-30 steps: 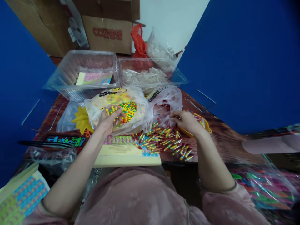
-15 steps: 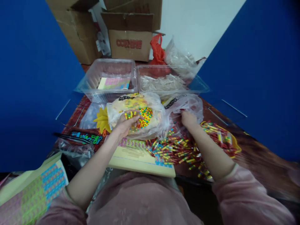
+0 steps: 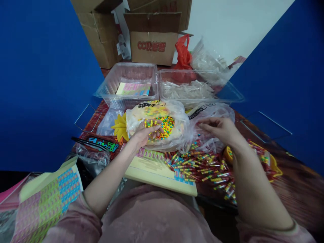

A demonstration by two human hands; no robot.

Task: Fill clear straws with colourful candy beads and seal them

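My left hand (image 3: 145,131) is at the opening of a white plastic bag (image 3: 181,118) of small round multicoloured candies (image 3: 167,126). Its fingers are curled round several short tubes with yellow bands (image 3: 149,123), partly hidden by the hand. Over a second, clear plastic bag (image 3: 222,113) to the right, my right hand (image 3: 219,127) has its thumb and fingers pinched together; whatever is between them is too small to make out. Below lies a loose pile of candy-filled straws (image 3: 202,165) with red and yellow bands, partly on a pad of sticker sheets (image 3: 152,170).
Two clear plastic tubs stand behind the bags: the left tub (image 3: 111,84) holds sticker sheets, the right one clear straws (image 3: 187,89). A yellow basket (image 3: 277,168) of filled straws is at the right. Cardboard boxes (image 3: 154,47) and a red bag (image 3: 183,52) are at the back. Blue panels flank the table.
My right hand has drawn back from the clear bag and turned, fingertips now pointing left. My left hand stays at the candies. The whole view has shifted, so things appear farther right.
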